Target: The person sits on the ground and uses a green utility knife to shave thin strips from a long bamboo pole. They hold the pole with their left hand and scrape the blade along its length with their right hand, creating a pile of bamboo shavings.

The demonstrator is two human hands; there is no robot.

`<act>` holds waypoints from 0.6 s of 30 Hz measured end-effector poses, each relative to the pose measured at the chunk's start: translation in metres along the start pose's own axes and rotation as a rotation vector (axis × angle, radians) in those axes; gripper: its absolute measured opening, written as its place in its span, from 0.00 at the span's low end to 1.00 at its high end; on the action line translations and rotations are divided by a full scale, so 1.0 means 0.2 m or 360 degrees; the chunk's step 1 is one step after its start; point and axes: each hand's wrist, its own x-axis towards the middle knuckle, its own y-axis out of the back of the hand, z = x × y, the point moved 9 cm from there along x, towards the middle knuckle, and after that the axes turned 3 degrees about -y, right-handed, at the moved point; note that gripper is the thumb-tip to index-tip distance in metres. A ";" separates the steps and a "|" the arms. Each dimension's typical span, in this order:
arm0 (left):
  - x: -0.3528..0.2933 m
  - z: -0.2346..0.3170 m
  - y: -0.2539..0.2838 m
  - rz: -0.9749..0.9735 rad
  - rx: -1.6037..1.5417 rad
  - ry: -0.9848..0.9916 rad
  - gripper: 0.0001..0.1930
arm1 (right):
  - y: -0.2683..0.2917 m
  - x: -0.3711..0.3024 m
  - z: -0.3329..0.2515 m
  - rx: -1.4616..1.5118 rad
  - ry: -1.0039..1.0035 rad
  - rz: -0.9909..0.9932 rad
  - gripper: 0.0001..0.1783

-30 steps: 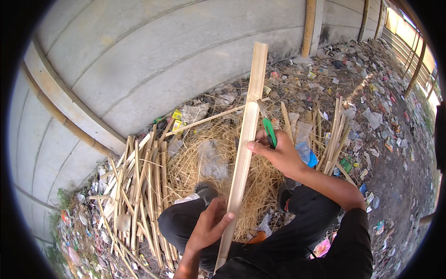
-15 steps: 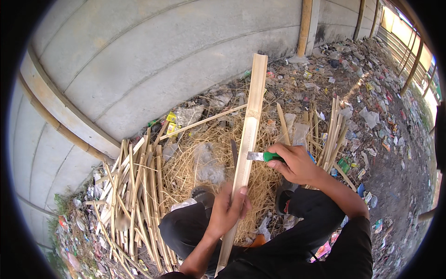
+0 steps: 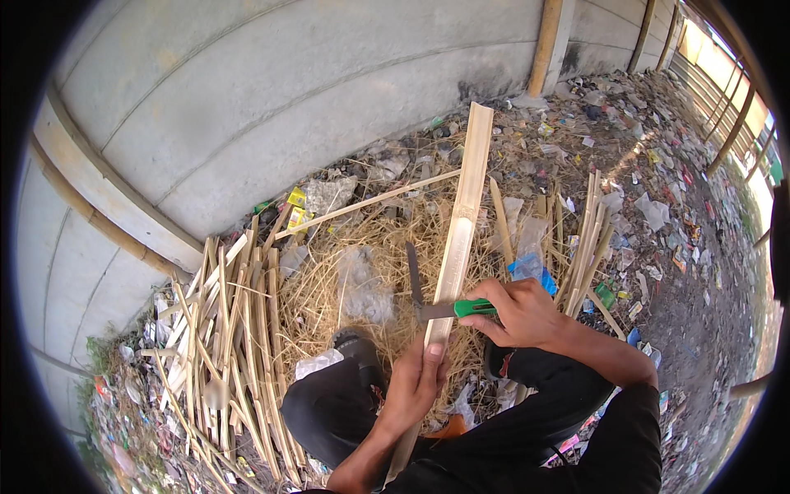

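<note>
A long split bamboo strip [image 3: 466,198], its hollow side up, slants from my lap toward the wall. My left hand [image 3: 417,383] is wrapped round its lower part, thumb on top. In my right hand [image 3: 527,314] is a knife with a green handle [image 3: 475,307]. Its flat blade [image 3: 438,312] lies across the bamboo just above my left thumb. Beyond the blade's tip, a dark flat metal-looking strip [image 3: 413,270] stands in the straw-like shavings [image 3: 325,284]; its kind I cannot make out.
A heap of split bamboo strips [image 3: 239,354] lies on my left, with a smaller bundle [image 3: 586,243] on the right. Ahead rises a grey concrete wall [image 3: 304,90] with bamboo posts [image 3: 545,49]. Litter [image 3: 658,210] covers the ground to the right. My boot [image 3: 358,350] rests by the shavings.
The knife has slid down the bamboo toward my left hand. The bamboo's far end has shifted slightly right in the view. Both hands keep their grip.
</note>
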 end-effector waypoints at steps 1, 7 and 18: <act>0.00 0.00 0.01 0.0035 0.0055 -0.0014 0.19 | 0.00 0.01 -0.02 -0.0037 0.0026 -0.0003 0.20; -0.01 0.06 0.05 0.0212 0.0464 -0.0210 0.17 | -0.03 0.03 -0.07 -0.0053 0.0060 0.0028 0.19; -0.02 0.04 0.07 0.0297 0.0659 -0.0224 0.15 | -0.01 0.06 0.01 -0.0115 -0.0084 0.0111 0.20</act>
